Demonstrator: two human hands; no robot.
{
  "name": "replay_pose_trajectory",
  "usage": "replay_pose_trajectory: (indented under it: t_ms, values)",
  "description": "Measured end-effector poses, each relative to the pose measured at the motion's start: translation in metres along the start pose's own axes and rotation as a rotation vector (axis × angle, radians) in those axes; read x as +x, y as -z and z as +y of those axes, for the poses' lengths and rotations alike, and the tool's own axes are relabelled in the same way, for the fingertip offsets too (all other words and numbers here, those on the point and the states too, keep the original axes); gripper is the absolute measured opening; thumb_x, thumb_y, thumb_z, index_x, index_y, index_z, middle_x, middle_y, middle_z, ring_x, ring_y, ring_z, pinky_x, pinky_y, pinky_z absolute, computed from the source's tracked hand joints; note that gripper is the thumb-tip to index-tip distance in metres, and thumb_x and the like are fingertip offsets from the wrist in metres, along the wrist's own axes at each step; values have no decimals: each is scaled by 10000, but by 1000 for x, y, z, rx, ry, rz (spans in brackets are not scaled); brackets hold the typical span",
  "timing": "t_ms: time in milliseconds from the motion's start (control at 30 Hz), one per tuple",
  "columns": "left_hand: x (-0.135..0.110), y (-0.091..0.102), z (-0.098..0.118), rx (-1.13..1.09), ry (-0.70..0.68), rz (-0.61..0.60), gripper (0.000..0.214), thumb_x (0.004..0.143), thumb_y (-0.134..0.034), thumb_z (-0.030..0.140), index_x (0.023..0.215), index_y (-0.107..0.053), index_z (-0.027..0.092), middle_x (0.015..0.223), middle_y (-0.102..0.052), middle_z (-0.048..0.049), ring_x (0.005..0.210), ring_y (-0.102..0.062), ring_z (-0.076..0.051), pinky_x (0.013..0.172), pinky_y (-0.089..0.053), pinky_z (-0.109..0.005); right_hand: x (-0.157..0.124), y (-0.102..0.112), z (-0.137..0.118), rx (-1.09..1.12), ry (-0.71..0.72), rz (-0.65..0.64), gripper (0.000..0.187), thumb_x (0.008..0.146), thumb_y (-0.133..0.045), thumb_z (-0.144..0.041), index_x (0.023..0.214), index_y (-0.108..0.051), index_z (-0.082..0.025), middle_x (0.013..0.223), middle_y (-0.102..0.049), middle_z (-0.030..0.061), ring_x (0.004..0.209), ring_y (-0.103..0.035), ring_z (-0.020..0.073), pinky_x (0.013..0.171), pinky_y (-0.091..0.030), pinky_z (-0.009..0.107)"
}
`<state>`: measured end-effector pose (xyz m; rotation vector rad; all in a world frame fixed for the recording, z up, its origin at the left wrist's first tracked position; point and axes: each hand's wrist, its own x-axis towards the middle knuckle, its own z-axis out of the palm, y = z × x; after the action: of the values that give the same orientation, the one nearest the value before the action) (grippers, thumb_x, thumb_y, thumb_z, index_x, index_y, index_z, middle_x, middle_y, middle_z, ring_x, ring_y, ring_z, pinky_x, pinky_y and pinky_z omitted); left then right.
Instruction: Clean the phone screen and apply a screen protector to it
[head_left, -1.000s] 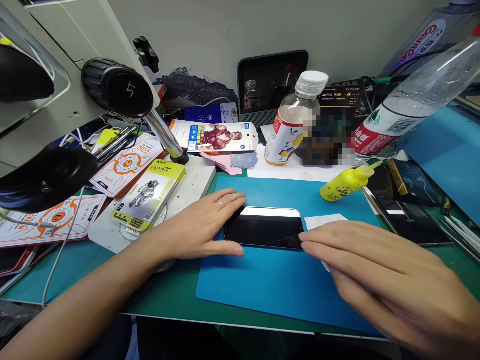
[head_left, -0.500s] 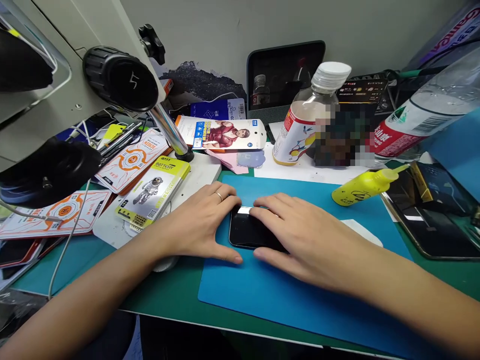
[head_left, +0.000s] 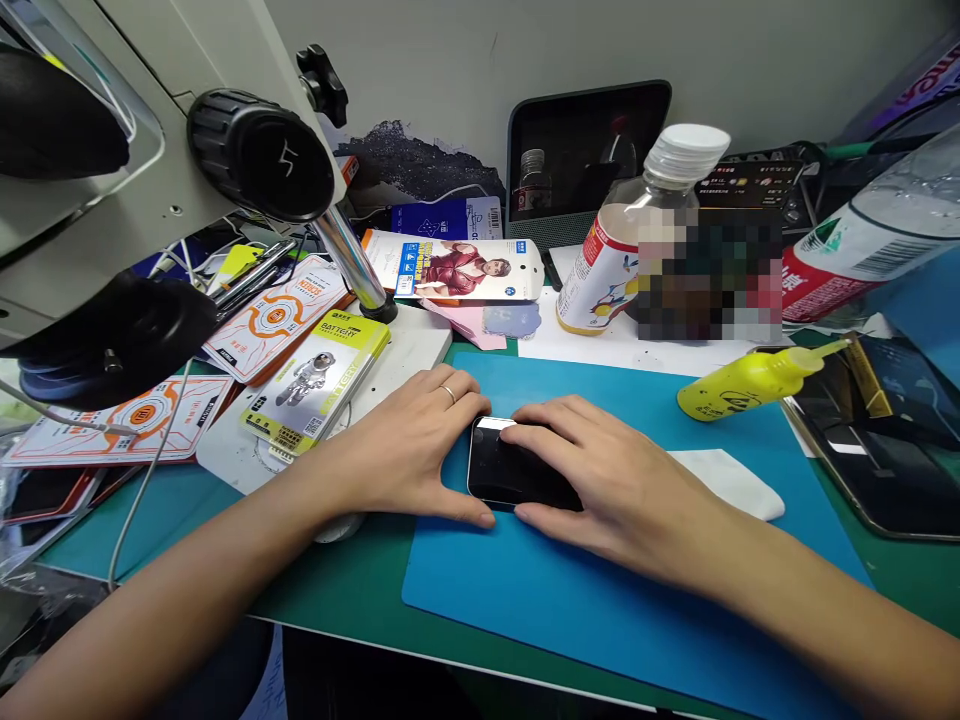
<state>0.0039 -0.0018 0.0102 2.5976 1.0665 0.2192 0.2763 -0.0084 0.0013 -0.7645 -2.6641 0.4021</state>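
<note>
A black smartphone (head_left: 517, 470) lies flat on the blue mat (head_left: 495, 590), its dark glass facing up with a bright reflection near the far edge. My right hand (head_left: 607, 475) covers its right part, thumb along the near edge, index finger over the glass, other fingers at the far edge. At the phone's left end is my left hand (head_left: 416, 450), wearing a ring. Its thumb stretches out beside the near edge and its fingers reach the far left corner, leaving a wide gap between. Whether that hand presses on the phone cannot be seen clearly.
A microscope (head_left: 255, 150) overhangs the left side. Battery packaging (head_left: 319, 380) and screen boxes (head_left: 274, 315) lie beneath it. Drink bottles (head_left: 600, 270) stand at the back. Rightward are a yellow squeeze bottle (head_left: 739, 385), a white cloth (head_left: 727, 482) and another phone (head_left: 877, 465).
The view has shifted slightly, so everything appears a little displaced. Both hands keep nearly the same pose around the smartphone.
</note>
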Motion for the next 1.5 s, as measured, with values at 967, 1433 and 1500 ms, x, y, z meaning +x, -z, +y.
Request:
replay_pose_trajectory:
  t_ms: [967, 1433, 1500]
  values:
    - [-2, 1, 9, -305, -247, 485, 772, 869, -821, 700, 1397, -517, 227, 1273, -708, -124, 1107, -708, -295, 962, -594, -441, 3, 6, -12, 228, 18, 351, 446, 923, -844, -431, 1267, -609, -272, 1380, -722, 162, 1242, -747, 306, 998, -648, 456]
    - [-7, -4, 15, -293, -326, 607, 1056, 851, -886, 651, 1692, -413, 220, 1340, -760, -175, 1153, -766, -330, 996, -629, -450, -2, 3, -21, 209, 16, 393, 623, 862, -894, -512, 1333, -554, -285, 1468, -620, 171, 1325, -694, 350, 1057, -644, 520]
    - [-7, -3, 15, -300, -347, 593, 1076, 861, -888, 631, 1711, -378, 210, 1361, -754, -186, 1172, -765, -326, 1006, -632, -441, -4, 6, -22, 156, 61, 414, 617, 911, -824, -565, 1384, -546, -282, 1482, -608, 180, 1371, -664, 360, 1086, -631, 537]
